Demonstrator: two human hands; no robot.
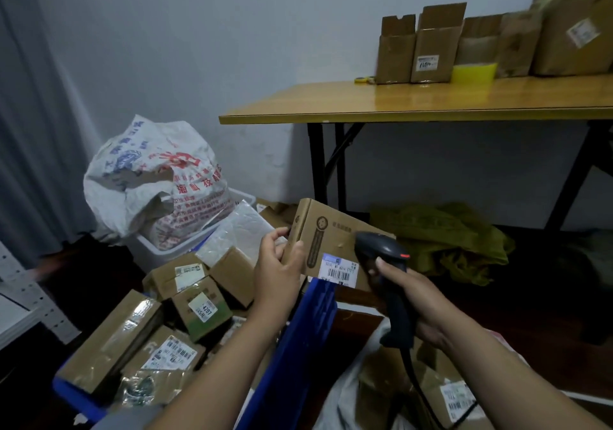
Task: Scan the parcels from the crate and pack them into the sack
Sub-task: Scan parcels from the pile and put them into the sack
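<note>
Closest to me, at the bottom right, the white sack (345, 396) lies open with a labelled parcel (457, 399) inside. Left of it I see the blue crate (308, 326) heaped with cardboard parcels (172, 353). Above its rim the left hand (277, 270) grips a cardboard box (331, 230) by one end, thumb on the front, fingers curled round the edge. The right hand (414, 300) wraps the handle of the scanner (381, 250), whose head is just beside the box's barcode label (338, 270). Farther back, a printed bag (156, 177) sits in a white bin (159, 253), and cartons (431, 48) stand on the table (398, 101).
</note>
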